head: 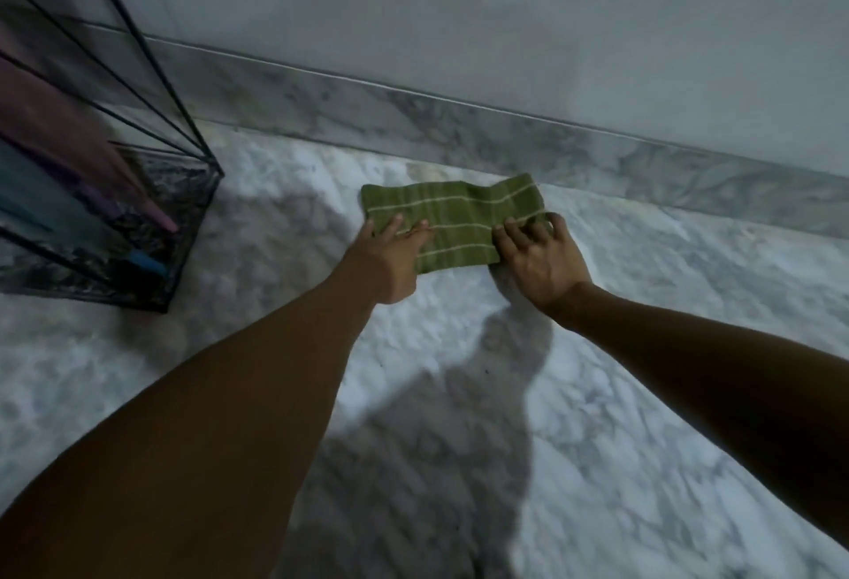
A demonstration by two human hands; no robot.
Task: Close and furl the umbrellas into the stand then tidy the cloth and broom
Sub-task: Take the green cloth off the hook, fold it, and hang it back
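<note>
A green cloth (452,222) with pale stripes lies folded flat on the marble floor, close to the wall. My left hand (393,257) rests on its left end with straight fingers pressing down. At the cloth's right end my right hand (540,257) has its fingers spread on the edge. A black wire umbrella stand (183,128) is at the left, with furled umbrellas inside: a pink one (69,124) and a blue one (138,259), tips down. No broom is in view.
A marble skirting board (459,119) runs along the grey wall just behind the cloth. Marble floor (643,349) spreads out in front and to the right. My shadow falls across the floor below my hands.
</note>
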